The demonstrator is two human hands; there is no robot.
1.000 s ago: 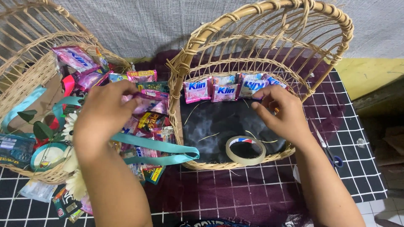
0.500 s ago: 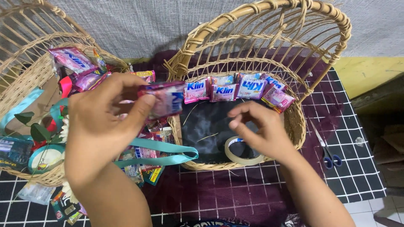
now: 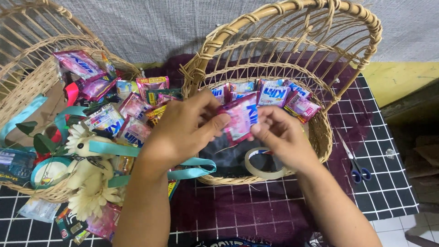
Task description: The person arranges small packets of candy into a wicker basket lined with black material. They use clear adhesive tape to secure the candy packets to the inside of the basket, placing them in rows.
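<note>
Pink sachet (image 3: 241,120) now over right basket (image 3: 320,137) — pinched by left hand (image 3: 183,132) and right hand (image 3: 281,137).

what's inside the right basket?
Inside the right wicker basket: a row of pink sachets along the back wall, a tape roll, dark lining. Both hands cover the middle.

Blue-handled scissors (image 3: 356,165) on checked cloth (image 3: 388,183), cream flower (image 3: 91,201), teal ribbon (image 3: 137,153)

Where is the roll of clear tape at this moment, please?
In the head view, the roll of clear tape lies inside the right-hand wicker basket, at its front rim, just below the right hand.
</note>
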